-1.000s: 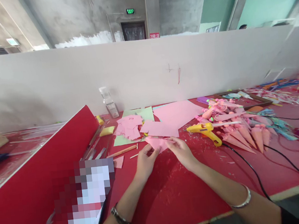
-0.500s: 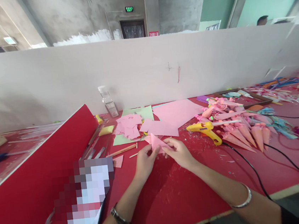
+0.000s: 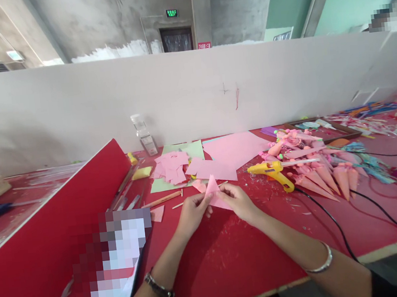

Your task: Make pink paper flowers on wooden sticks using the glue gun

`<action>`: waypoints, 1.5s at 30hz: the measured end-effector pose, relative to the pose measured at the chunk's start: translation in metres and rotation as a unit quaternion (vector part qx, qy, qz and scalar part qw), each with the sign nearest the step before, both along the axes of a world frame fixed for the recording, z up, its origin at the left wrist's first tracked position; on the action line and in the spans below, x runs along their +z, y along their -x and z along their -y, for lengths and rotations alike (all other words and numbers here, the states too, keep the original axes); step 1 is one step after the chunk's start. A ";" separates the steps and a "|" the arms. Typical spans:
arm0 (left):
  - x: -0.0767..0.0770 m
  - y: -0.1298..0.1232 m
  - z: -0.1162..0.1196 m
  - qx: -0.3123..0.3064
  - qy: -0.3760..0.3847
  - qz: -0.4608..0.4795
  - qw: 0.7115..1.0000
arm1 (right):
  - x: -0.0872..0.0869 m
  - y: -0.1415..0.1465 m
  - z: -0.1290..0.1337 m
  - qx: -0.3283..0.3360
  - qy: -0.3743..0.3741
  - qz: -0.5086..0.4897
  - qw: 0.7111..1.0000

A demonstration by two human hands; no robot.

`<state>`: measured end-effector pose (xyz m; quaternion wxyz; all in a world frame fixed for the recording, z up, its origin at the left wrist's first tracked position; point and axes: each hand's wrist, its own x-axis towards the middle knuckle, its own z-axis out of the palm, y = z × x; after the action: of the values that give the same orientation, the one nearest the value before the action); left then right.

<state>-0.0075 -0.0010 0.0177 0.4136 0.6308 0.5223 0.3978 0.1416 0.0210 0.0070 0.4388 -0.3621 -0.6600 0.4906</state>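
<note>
A small piece of pink paper (image 3: 212,188), partly rolled with a pointed top, is held between both hands above the red table. My left hand (image 3: 195,212) pinches its left side with thumb and fingers. On the other side my right hand (image 3: 238,203) grips the paper, and a flap of it shows below the fingers. Just behind the hands lie a small pink scrap (image 3: 198,185) and larger pink sheets (image 3: 218,169). A pile of cut pink pieces (image 3: 172,167) rests on green paper (image 3: 156,186) to the left.
A yellow glue gun (image 3: 272,174) with a black cord lies right, beside a heap of pink paper cones (image 3: 318,173). At left are a phone (image 3: 125,260), a red board (image 3: 62,238), a wooden stick (image 3: 164,199) and a clear bottle (image 3: 145,137). A white partition (image 3: 178,89) stands behind.
The pink paper has turned in my fingers: its point now stands more upright and further right, and a flap hangs lower. Both hands stay in nearly the same place.
</note>
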 end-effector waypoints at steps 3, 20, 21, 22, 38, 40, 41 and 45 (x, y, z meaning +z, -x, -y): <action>0.000 0.000 -0.001 0.017 -0.020 0.014 1.000 | -0.001 -0.001 -0.002 -0.013 0.000 -0.010 1.000; 0.001 0.007 0.001 0.001 -0.015 -0.028 1.000 | -0.001 -0.001 0.000 0.062 0.036 -0.017 0.997; 0.001 0.007 0.002 -0.006 -0.016 -0.028 0.999 | -0.001 -0.001 0.000 0.056 0.046 -0.018 0.997; 0.002 0.007 0.002 -0.016 -0.015 -0.030 0.999 | -0.001 -0.001 0.000 0.049 0.054 -0.018 0.997; -0.002 -0.001 0.004 -0.034 -0.038 -0.050 0.997 | -0.004 0.000 -0.001 -0.051 0.032 -0.023 0.998; -0.002 -0.003 0.005 -0.040 -0.035 -0.041 0.998 | -0.002 -0.001 -0.001 -0.049 0.013 -0.030 0.998; -0.001 -0.004 0.005 -0.044 -0.036 -0.037 0.998 | 0.000 -0.002 -0.001 -0.043 0.008 -0.034 0.998; 0.002 -0.005 0.005 -0.022 -0.050 -0.013 0.998 | 0.004 -0.003 -0.001 -0.023 0.030 -0.064 0.997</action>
<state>-0.0021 -0.0059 0.0194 0.3833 0.6673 0.4929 0.4060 0.1447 0.0221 0.0112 0.4802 -0.3581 -0.6068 0.5224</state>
